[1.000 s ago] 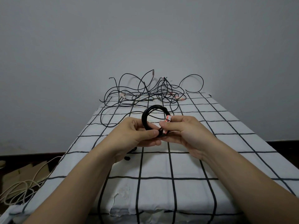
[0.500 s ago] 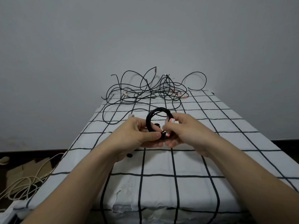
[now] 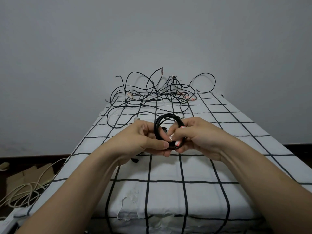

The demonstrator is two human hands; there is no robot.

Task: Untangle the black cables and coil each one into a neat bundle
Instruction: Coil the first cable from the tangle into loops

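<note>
A black cable wound into a small upright coil [image 3: 166, 119] is held above the middle of the bed. My left hand [image 3: 143, 141] pinches the coil's lower left side between thumb and fingers. My right hand [image 3: 194, 134] grips its right side, where red-and-white labelled cable ends [image 3: 179, 142] stick out between the fingers. A tangle of loose black cables [image 3: 157, 93] sprawls across the far end of the bed, some loops standing up against the wall. One small black piece [image 3: 135, 160] lies on the sheet under my left wrist.
The bed has a white sheet with a black grid [image 3: 168, 191] and ends at a grey wall [image 3: 152, 39]. On the floor at the left lie flattened cardboard [image 3: 27, 176] and a loose pale cord [image 3: 22, 193].
The view has shifted slightly, and both hands with the coil now sit a little higher and closer together. My right fingers have worked further round the labelled ends.
</note>
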